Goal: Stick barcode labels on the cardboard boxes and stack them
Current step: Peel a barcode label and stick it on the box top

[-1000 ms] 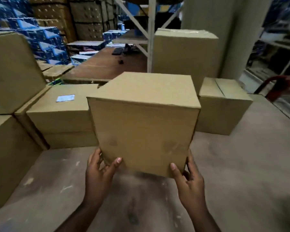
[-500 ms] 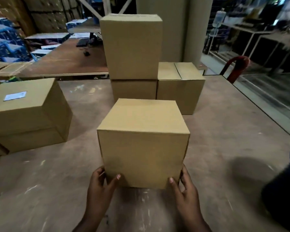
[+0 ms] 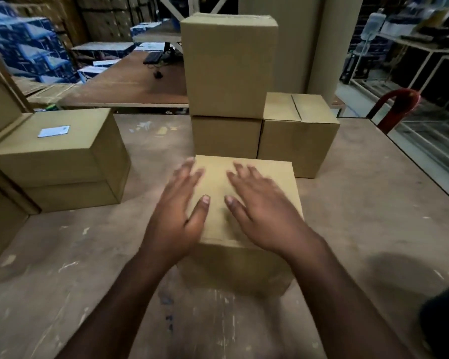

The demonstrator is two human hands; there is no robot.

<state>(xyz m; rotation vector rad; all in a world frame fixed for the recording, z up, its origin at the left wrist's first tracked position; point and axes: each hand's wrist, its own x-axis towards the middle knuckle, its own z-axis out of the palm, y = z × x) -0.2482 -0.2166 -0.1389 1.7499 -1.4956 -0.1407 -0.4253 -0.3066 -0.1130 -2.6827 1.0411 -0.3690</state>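
Hands off box sides since earlier: left hand, right hand flat, fingers spread, over top.

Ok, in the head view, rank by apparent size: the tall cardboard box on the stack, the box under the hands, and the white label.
1. Tall brown cardboard box
2. Brown cardboard box under the hands, though nearness makes it unsure
3. White rectangular label

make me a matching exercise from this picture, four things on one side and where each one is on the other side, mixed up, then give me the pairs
1. barcode label
2. tall box
3. red chair
4. both hands: left hand, right hand

A. off the table's far right edge
B. over the nearest box
C. on top of the left box
D. stacked on a lower box

Pairs: 1-C, 2-D, 3-A, 4-B
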